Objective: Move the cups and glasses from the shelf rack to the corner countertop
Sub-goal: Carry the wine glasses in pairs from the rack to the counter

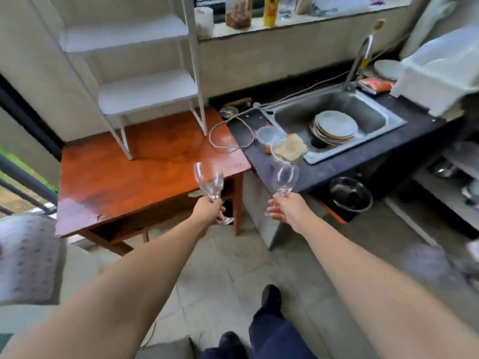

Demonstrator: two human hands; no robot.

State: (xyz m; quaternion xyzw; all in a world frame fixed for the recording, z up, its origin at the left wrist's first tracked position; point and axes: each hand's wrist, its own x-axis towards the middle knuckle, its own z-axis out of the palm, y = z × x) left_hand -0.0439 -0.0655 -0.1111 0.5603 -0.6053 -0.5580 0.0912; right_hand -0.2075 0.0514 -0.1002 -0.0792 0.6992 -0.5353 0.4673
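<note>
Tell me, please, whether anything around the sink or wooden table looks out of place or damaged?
A loose cable trails from the dark countertop onto the wooden table, looping near its edge. Dirty plates sit stacked in the sink. The table's front edge looks chipped. Both wine glasses, in the left hand and right hand, look intact.

Both arms reach forward, left hand (207, 211) and right hand (287, 209) fingers closed.
</note>
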